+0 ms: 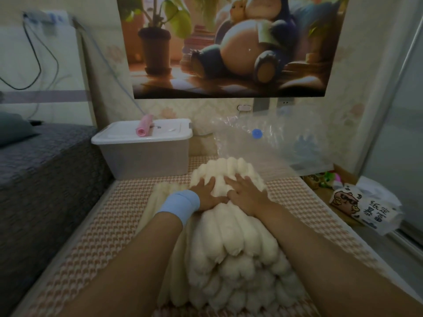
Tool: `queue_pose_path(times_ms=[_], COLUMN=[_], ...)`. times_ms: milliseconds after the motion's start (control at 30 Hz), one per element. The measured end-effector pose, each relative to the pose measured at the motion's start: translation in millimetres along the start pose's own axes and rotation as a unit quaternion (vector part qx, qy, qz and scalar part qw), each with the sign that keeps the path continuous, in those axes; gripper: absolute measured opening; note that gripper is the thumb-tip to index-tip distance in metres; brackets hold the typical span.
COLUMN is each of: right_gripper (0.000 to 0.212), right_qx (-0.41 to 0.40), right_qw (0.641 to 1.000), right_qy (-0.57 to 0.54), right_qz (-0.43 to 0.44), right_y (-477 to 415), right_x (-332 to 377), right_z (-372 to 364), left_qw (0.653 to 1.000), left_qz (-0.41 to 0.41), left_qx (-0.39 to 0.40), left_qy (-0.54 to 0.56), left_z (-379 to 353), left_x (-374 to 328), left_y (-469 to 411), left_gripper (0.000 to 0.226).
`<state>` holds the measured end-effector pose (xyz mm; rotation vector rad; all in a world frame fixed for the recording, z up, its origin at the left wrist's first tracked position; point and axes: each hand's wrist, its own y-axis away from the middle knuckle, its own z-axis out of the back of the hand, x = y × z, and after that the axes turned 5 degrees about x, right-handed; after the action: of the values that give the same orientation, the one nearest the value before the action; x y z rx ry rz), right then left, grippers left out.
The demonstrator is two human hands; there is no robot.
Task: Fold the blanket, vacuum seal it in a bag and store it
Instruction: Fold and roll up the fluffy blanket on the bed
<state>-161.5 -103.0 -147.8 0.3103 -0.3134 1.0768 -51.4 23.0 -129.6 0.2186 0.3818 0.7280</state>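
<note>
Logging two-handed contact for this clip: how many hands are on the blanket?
2. The left hand, above a blue wristband, presses flat on top of the folded white blanket. The right hand lies flat right beside it. Neither is hidden.

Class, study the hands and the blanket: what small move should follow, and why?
Probably reach for the vacuum bag: the left hand and right hand press flat on the already folded white blanket, and the bag lies just beyond it.

Cream ribbed blanket (229, 243) folded; clear bag (274, 143) behind.
</note>
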Motion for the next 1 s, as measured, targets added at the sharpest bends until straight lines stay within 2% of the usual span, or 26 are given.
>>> queue_pose_path(times_ms=[67,133,167,233,300,367,433,467,533,600,633,700,733,867,933,1000], right_gripper=[0.057,0.057,0.057,0.060,0.075,0.101,0.124,0.127,0.115,0.095,0.079,0.051,0.044,0.030,0.043,0.048], right_qx=[-0.042,-0.082,-0.098,-0.112,-0.135,-0.098,-0.033,-0.010,-0.004,0.000,0.004,0.012,0.011,-0.059,-0.093,-0.116], right_qw=[0.999,0.995,0.993,0.991,0.978,0.951,0.899,0.871,0.838,0.822,0.813,0.796,0.792,0.807,0.831,0.851], right_qy=[-0.022,-0.044,-0.048,-0.071,-0.149,-0.267,-0.412,-0.465,-0.525,-0.550,-0.564,-0.594,-0.602,-0.584,-0.541,-0.504], right_qz=[0.017,0.036,0.044,0.024,-0.054,-0.125,-0.147,-0.157,-0.149,-0.150,-0.146,-0.118,-0.105,-0.066,-0.086,-0.093], right_y=[9,23,28,43,58,75,83,82,87,109,120,131,136,144,145,148], right_x=[-3,-7,-11,-15,-18,-18,-24,-30,-34,-20,-10,3,11,41,45,48], right_z=[0,1,3,8,10,5,-6,-13,-19,-10,-4,8,15,41,49,54], left_qw=[0.995,0.987,0.989,0.996,0.996,0.994,0.993,0.995,0.998,0.994,0.991,0.984,0.976,0.921,0.896,0.862], left_qz=[-0.006,-0.027,-0.039,-0.062,-0.081,-0.079,-0.049,-0.027,0.009,-0.005,-0.027,-0.047,-0.046,-0.084,-0.116,-0.136], left_qx=[-0.062,-0.119,-0.118,-0.063,-0.010,0.002,0.006,0.009,-0.029,-0.094,-0.093,-0.036,-0.019,-0.084,-0.067,-0.033], left_qy=[-0.083,-0.101,-0.086,-0.017,0.038,0.079,0.106,0.098,0.052,0.060,0.089,0.168,0.214,0.371,0.423,0.487], left_z=[11,19,19,10,-12,-35,-44,-43,-31,-19,-18,-25,-30,-31,-30,-37], left_x=[-15,-35,-45,-56,-48,-25,-3,2,-1,-14,-21,-33,-34,-27,-24,-19], left_y=[17,42,53,73,89,98,103,106,115,128,133,142,144,144,147,150], left_gripper=[0.090,0.077,0.073,0.080,0.090,0.094,0.095,0.096,0.099,0.099,0.093,0.081,0.084,0.096,0.096,0.097])
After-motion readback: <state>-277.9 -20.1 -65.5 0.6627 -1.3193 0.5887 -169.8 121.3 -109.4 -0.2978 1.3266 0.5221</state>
